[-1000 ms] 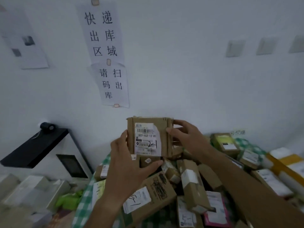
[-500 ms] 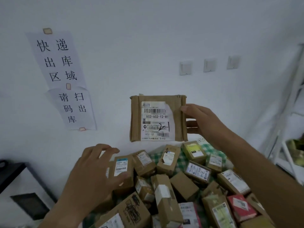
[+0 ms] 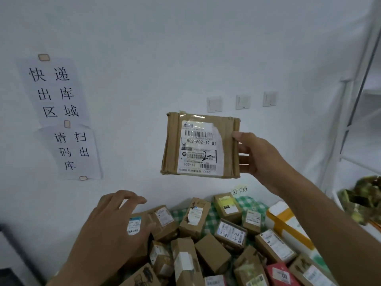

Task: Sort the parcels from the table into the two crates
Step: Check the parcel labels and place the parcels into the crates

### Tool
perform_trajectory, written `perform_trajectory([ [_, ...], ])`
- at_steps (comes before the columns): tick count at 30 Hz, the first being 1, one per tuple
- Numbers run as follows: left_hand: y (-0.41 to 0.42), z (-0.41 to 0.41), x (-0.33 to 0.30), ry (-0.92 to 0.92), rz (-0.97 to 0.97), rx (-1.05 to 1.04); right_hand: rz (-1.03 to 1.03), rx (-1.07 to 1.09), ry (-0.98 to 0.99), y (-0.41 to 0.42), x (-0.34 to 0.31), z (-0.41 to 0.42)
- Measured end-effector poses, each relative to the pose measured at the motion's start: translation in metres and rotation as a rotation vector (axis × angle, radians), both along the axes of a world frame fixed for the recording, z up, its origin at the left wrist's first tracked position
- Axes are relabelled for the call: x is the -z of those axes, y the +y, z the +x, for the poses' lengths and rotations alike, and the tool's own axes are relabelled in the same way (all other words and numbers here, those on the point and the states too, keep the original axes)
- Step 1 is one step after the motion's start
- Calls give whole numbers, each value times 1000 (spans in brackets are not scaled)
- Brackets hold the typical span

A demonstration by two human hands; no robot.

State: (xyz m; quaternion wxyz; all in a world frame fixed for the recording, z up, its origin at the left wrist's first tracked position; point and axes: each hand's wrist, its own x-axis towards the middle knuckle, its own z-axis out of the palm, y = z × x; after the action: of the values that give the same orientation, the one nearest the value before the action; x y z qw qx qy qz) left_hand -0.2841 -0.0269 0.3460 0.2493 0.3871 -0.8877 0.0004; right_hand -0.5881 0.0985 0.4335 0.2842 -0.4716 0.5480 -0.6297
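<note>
Cardboard of the flat parcel (image 3: 201,146) looks stiff and light, judged from a one-handed hold; its taped faces may be slippery. It is held up above the parcel pile (image 3: 226,234), label forward, clamped at its right edge by the right hand (image 3: 260,159). The left hand (image 3: 115,230) is spread wide, empty, over the pile's left side. A grip across opposite edges would be steadier. No crates are seen.
</note>
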Motion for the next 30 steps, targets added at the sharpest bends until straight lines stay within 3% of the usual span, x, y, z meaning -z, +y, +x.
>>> perform_trajectory([
  [11,17,-35,-22,217,33,44,-14,24,20,25,-8,-24],
  [14,29,-53,-26,413,286,120,-24,23,28,38,-6,-31],
  [19,68,-102,-40,902,1003,409,-20,60,19,68,4,-50],
  [21,84,-124,-42,928,1111,465,-17,93,7,85,9,-60],
  [30,149,-222,-13,766,1203,722,33,373,-24,218,44,-103],
])
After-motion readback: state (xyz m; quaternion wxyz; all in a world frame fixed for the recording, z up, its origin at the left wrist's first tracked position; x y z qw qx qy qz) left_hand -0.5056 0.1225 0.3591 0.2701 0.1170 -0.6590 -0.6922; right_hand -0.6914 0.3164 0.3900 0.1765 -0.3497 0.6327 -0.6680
